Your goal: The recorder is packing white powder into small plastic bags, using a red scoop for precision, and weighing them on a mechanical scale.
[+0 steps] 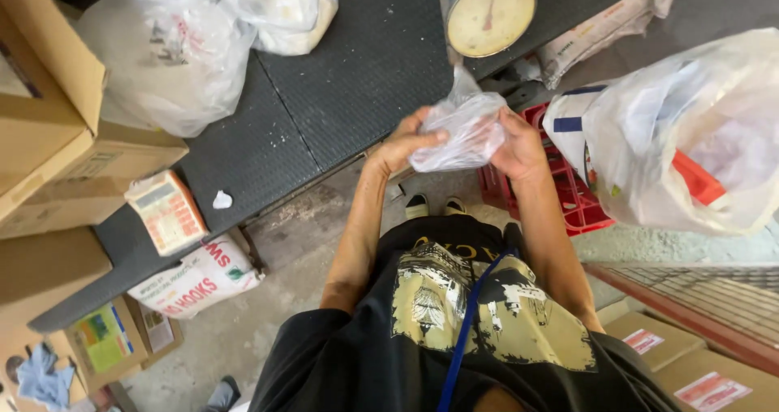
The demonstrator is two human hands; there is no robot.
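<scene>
Both my hands hold a small clear plastic bag (462, 128) in front of my chest, above the edge of a black textured platform (341, 87). My left hand (406, 143) grips the bag's left side with the fingers curled under it. My right hand (519, 146) clasps its right side. The bag's twisted top points up toward a round dial scale (489, 13). What is inside the bag I cannot make out.
Large white plastic bags lie at the back left (170, 47) and on the right (690, 128). A red crate (568, 193) stands on the floor by my feet. Cardboard boxes (49, 136) stack at the left, with a small carton (166, 211) on the platform.
</scene>
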